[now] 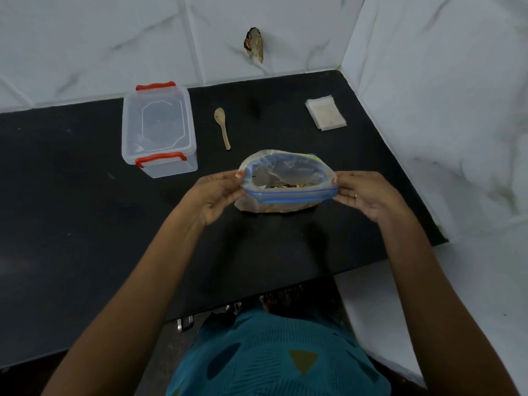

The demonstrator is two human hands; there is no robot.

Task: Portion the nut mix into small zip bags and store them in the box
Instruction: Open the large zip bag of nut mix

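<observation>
A large clear zip bag with a blue seal stands on the black counter, its mouth spread open and nut mix visible inside. My left hand pinches the left end of the seal and my right hand pinches the right end. A clear lidded box with red clips sits at the back left, lid on. A wooden spoon lies between the box and the bag. A stack of small flat zip bags rests at the back right.
White marble-patterned walls close in the counter at the back and right. A hole with debris marks the back wall. The counter's front edge runs just before my body.
</observation>
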